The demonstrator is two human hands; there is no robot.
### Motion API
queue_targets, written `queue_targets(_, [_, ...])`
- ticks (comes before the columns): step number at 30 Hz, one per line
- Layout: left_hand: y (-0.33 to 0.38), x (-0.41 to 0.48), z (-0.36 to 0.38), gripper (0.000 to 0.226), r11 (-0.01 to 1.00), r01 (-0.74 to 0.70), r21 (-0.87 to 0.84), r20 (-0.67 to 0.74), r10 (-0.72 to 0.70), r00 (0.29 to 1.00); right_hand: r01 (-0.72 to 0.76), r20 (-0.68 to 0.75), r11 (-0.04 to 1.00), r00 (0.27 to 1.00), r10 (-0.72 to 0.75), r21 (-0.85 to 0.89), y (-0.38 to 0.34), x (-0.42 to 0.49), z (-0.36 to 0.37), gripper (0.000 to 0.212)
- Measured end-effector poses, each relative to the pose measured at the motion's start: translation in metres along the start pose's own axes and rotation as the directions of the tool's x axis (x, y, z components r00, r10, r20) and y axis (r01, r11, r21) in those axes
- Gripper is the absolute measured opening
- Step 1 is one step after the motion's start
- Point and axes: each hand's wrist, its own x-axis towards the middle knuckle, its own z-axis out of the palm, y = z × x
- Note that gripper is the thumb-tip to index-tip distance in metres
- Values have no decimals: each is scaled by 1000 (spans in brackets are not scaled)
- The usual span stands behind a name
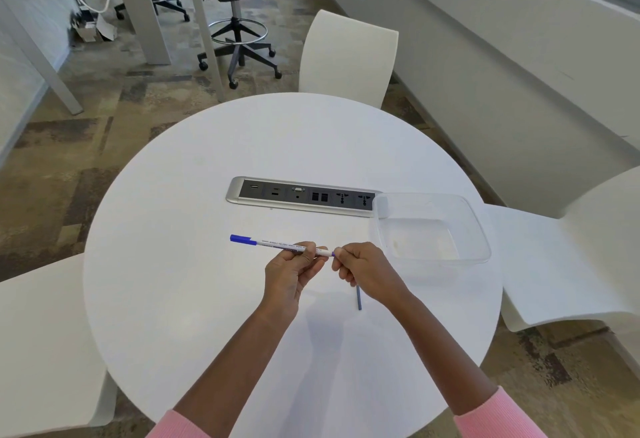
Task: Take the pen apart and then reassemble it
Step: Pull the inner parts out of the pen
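Note:
A white pen (277,246) with a blue cap at its left end is held level above the round white table (194,299). My left hand (291,273) grips the barrel near its right end. My right hand (363,271) pinches the small blue end piece at the pen's right tip, where a bit of blue shows between the fingers. A thin blue-grey ink tube (358,297) pokes out below my right hand; whether it lies on the table or is held is hidden.
A clear plastic tub (478,230) stands on the table to the right of my hands. A grey socket strip (301,197) is set into the tabletop beyond them. White chairs stand at the far side, left and right.

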Motion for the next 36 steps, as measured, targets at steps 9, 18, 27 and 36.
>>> queue_targets(9, [4, 0, 1, 8, 1000, 11, -16, -36, -12, 999, 252, -206, 949, 935, -289, -191, 13, -5, 8, 11])
queue_targets(18, [2, 0, 3, 7, 1000, 12, -15, -24, -12, 1000, 309, -249, 855, 866, -434, -417, 13, -1, 11, 24])
queue_targets(27, [1, 1, 2, 7, 1000, 18, 2, -26, -18, 999, 82, -157, 990, 982, -100, -117, 5, -1, 5, 29])
queue_targets(36, [7, 1, -1, 7, 1000, 11, -16, -23, -11, 1000, 287, -265, 893, 883, -387, -348, 15, -3, 17, 12])
